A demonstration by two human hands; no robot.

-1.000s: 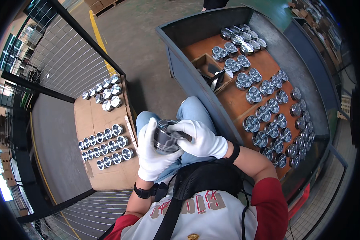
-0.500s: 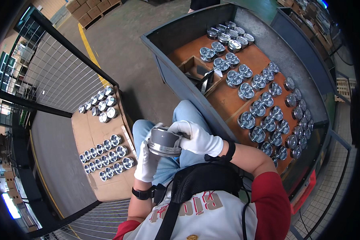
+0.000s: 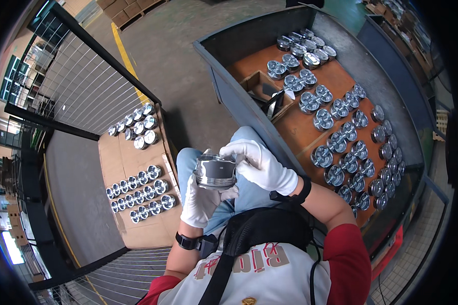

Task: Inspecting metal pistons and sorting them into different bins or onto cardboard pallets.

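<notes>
"So, what is different now?"

"The piston (image 3: 215,170) in front of your knees sits more level than half a second ago, its ring grooves lowest and the dark patch on its side turned toward you."

"And your grip?"

"Your left hand (image 3: 198,203) is closed around the piston from the left and below, some fingers under its lower edge. Your right hand (image 3: 262,165) is at the upper right edge with its fingers bent; whether it pinches there or only touches, you cannot tell from this view."

"What does that mean for the handling?"

"Your left hand probably carries most of the weight, leaving the right freer."

"And around you?"

"More pistons stand in rows on the cardboard sheet (image 3: 130,158) to your left, and others fill much of the blue-grey bin (image 3: 239,96) to your right, beside an open carton (image 3: 253,80)."
</notes>
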